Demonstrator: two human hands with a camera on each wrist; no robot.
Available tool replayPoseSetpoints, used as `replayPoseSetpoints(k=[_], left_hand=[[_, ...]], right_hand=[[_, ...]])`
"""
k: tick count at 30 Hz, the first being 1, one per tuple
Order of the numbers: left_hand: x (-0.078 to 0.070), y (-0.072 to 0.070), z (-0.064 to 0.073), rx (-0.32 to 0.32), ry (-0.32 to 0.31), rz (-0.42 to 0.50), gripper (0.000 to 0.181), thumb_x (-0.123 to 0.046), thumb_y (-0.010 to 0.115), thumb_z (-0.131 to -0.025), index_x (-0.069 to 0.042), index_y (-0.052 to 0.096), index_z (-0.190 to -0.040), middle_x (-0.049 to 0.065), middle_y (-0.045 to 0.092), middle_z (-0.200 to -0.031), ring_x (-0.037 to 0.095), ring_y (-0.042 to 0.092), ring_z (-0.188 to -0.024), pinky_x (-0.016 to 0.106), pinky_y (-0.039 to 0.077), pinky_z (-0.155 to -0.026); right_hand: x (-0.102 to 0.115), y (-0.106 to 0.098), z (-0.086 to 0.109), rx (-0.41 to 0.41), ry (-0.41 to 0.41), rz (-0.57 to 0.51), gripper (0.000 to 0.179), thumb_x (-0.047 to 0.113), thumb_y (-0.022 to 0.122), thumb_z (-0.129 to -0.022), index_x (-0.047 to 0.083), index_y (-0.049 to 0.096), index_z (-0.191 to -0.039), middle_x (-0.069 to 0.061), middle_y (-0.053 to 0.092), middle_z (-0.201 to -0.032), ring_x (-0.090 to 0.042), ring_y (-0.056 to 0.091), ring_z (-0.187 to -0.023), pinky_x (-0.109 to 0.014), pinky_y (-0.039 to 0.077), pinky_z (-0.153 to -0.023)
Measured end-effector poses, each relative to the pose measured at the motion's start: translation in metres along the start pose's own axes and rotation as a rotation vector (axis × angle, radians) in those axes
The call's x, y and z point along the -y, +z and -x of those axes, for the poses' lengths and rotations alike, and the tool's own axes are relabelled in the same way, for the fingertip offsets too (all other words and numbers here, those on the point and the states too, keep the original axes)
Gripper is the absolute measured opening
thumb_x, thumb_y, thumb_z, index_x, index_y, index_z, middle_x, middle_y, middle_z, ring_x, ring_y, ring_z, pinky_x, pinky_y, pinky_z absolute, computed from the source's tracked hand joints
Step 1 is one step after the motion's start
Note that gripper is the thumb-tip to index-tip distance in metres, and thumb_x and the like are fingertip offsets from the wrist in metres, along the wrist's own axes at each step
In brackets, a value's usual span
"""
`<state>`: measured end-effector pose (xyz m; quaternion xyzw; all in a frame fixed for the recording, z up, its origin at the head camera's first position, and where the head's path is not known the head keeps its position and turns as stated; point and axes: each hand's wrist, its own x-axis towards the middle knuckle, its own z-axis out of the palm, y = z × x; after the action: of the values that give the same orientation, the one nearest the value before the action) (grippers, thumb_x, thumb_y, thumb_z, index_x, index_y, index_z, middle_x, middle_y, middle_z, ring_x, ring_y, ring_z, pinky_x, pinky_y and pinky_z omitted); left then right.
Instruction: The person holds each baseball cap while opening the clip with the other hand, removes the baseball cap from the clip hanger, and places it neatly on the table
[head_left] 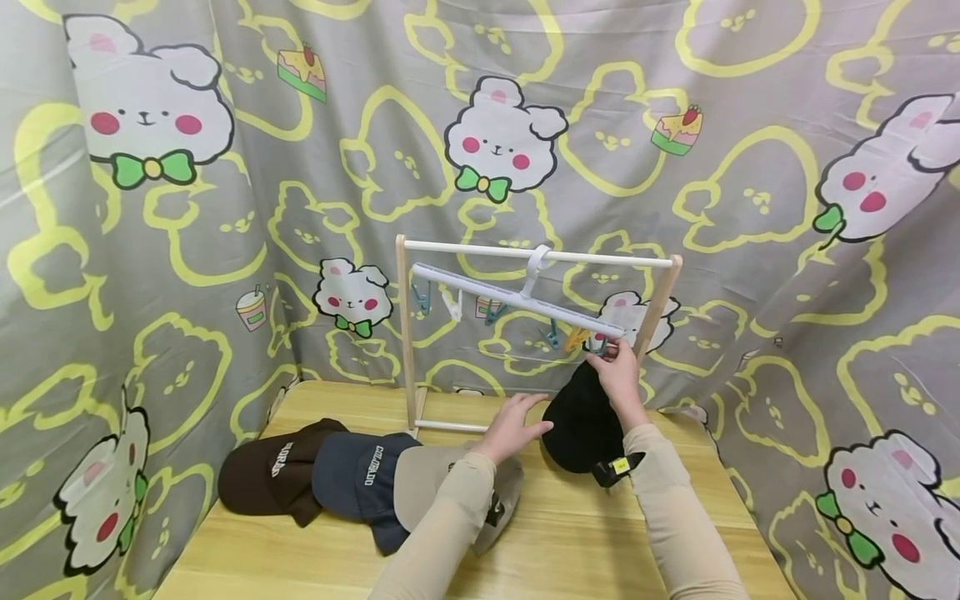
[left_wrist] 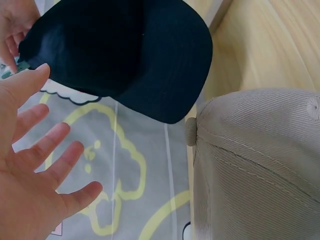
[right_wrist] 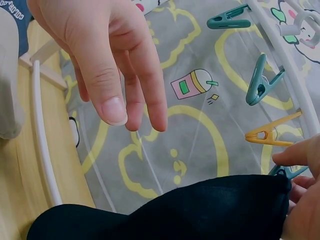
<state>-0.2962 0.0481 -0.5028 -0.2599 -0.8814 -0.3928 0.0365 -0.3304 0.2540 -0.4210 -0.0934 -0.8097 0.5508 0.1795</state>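
Observation:
A black cap (head_left: 579, 421) hangs crown up below the right end of a white clip hanger (head_left: 480, 288). At that end my right hand (head_left: 621, 379) pinches a teal clip (right_wrist: 296, 172) between thumb and fingers, right at the cap's edge. The clip's jaws are partly hidden by cap and fingers. My left hand (head_left: 512, 427) is beside the cap's left side, holding nothing, its fingers spread in the left wrist view. A beige cap (left_wrist: 260, 150) lies below my left forearm.
A wooden rack (head_left: 410, 333) with a white top bar carries the hanger. Along the hanger are several other clips, including a yellow one (right_wrist: 272, 132). A navy cap (head_left: 348, 475) and a brown cap (head_left: 262, 471) overlap in a row on the table (head_left: 562, 550). Patterned cloth surrounds it.

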Motion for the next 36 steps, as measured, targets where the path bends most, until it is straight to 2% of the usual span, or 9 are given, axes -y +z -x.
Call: replayPoseSetpoints(k=[3, 11, 16, 22, 27, 36], left_hand=[[-0.002, -0.001, 0.000, 0.002, -0.003, 0.003, 0.051, -0.035, 0.065, -0.093, -0.020, 0.052, -0.141, 0.009, 0.056, -0.135, 0.028, 0.052, -0.125, 0.045, 0.046, -0.103], [-0.004, 0.000, -0.001, 0.009, 0.004, -0.006, 0.053, -0.034, 0.065, -0.094, -0.017, 0.051, -0.142, 0.009, 0.056, -0.136, 0.029, 0.052, -0.125, 0.045, 0.046, -0.102], [-0.005, 0.002, -0.003, 0.005, 0.011, -0.013, 0.054, -0.035, 0.064, -0.094, -0.018, 0.050, -0.143, 0.008, 0.055, -0.137, 0.028, 0.052, -0.127, 0.044, 0.044, -0.104], [-0.008, 0.002, -0.004, 0.009, -0.010, 0.023, 0.056, -0.038, 0.062, -0.095, -0.020, 0.046, -0.146, 0.007, 0.052, -0.142, 0.028, 0.048, -0.132, 0.046, 0.042, -0.108], [-0.011, 0.001, -0.008, -0.001, -0.036, 0.080, 0.058, -0.039, 0.060, -0.096, -0.020, 0.043, -0.147, 0.008, 0.051, -0.143, 0.030, 0.047, -0.133, 0.047, 0.042, -0.107], [-0.010, 0.003, -0.019, -0.025, -0.058, 0.118, 0.062, -0.046, 0.059, -0.095, -0.017, 0.043, -0.147, 0.011, 0.051, -0.142, 0.029, 0.051, -0.130, 0.046, 0.045, -0.105]], right_hand=[[0.000, 0.001, 0.000, -0.007, -0.002, -0.001, 0.054, 0.009, 0.065, -0.090, -0.004, 0.041, -0.137, -0.025, 0.053, -0.124, -0.034, 0.054, -0.113, -0.042, 0.046, -0.098], [-0.004, 0.000, 0.000, 0.016, -0.017, -0.043, 0.050, 0.010, 0.060, -0.093, -0.005, 0.038, -0.135, -0.024, 0.050, -0.127, -0.024, 0.051, -0.105, -0.017, 0.041, -0.080], [-0.006, 0.001, 0.001, 0.027, -0.017, -0.083, 0.047, 0.011, 0.059, -0.095, -0.006, 0.037, -0.133, -0.024, 0.049, -0.128, -0.019, 0.050, -0.102, -0.009, 0.040, -0.074], [-0.007, 0.005, 0.003, 0.040, -0.036, -0.139, 0.043, 0.007, 0.058, -0.095, -0.005, 0.038, -0.131, -0.022, 0.050, -0.127, -0.014, 0.048, -0.101, -0.006, 0.040, -0.075], [-0.007, 0.006, 0.002, 0.042, -0.047, -0.179, 0.042, 0.006, 0.060, -0.094, -0.003, 0.041, -0.130, -0.020, 0.051, -0.124, -0.006, 0.049, -0.093, -0.008, 0.041, -0.075], [-0.007, 0.004, 0.001, 0.066, -0.058, -0.186, 0.042, 0.009, 0.062, -0.094, -0.003, 0.044, -0.129, -0.001, 0.050, -0.097, -0.004, 0.049, -0.083, -0.012, 0.042, -0.072]])
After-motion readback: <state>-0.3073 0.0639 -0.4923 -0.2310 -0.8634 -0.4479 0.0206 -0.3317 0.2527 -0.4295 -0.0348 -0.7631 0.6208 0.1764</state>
